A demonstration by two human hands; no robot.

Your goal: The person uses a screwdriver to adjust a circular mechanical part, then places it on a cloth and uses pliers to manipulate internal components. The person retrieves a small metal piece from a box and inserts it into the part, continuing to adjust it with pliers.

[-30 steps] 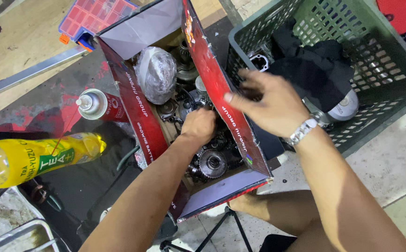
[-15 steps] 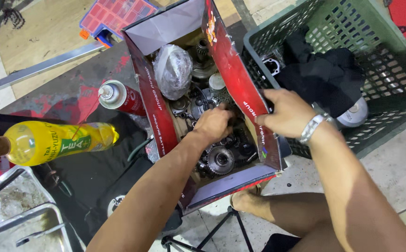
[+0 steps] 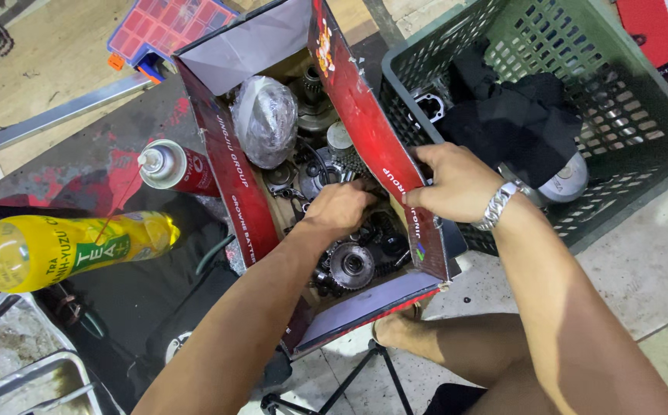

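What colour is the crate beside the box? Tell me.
Green crate, a plastic lattice, best seen in the head view.

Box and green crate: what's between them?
Head view: the right hand gripping the box side flap; the flap leans against the green crate, no gap.

gears (image 3: 352, 265) in box (image 3: 234, 184) | crate (image 3: 641, 146) right of box — bottle (image 3: 65, 250), spray can (image 3: 166, 165) left

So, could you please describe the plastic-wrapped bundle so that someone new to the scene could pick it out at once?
Start at the red cardboard box in the middle, where the left hand digs among dark metal gears. Look to the box's far end, beyond that hand. The plastic-wrapped bundle sits there: a rounded lump in crinkled clear film, the only wrapped item among bare parts.
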